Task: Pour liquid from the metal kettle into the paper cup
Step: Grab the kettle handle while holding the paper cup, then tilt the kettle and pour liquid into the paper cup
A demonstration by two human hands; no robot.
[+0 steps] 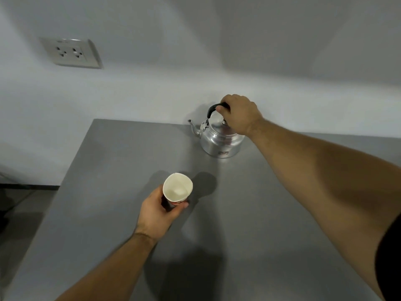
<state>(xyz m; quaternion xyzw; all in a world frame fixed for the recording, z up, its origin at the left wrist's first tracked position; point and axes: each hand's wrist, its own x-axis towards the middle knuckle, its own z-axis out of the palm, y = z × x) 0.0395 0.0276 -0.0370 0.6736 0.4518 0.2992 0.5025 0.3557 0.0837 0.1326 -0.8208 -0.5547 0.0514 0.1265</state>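
A shiny metal kettle (pixel 220 140) stands upright on the grey table (pixel 108 170) near the back wall, its spout pointing left. My right hand (pixel 239 112) is closed around its black arched handle from above. A white paper cup (pixel 178 189) with a red lower band sits in the middle of the table, its mouth open toward me and its inside white. My left hand (pixel 157 213) wraps the cup's lower side from the near left. The cup is roughly a hand's length in front of the kettle and to its left.
A white wall rises right behind the table, with a double power socket (pixel 70 53) at the upper left. The table's left edge drops to a dark floor (pixel 21 203).
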